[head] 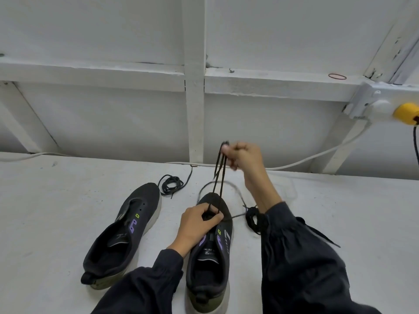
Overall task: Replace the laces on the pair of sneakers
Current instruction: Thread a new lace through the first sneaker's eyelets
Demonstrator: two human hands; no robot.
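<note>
Two black sneakers with purple marks lie on the white surface. The left sneaker (127, 232) has no lace in its eyelets. My left hand (197, 223) rests on the front of the right sneaker (210, 264), fingers curled at the lowest eyelets where the lace passes. My right hand (240, 157) is raised above the toe and pinches both strands of the black lace (218, 177), pulled taut up from the shoe. A coiled black lace (170, 183) lies beyond the left sneaker. Another bunched black lace (254, 217) lies right of the right sneaker.
A white framed wall with a ledge (136, 71) stands behind the surface. A white cable (317, 155) runs along its base to a box with a yellow plug (407, 112). A red rubber band (337, 76) lies on the ledge.
</note>
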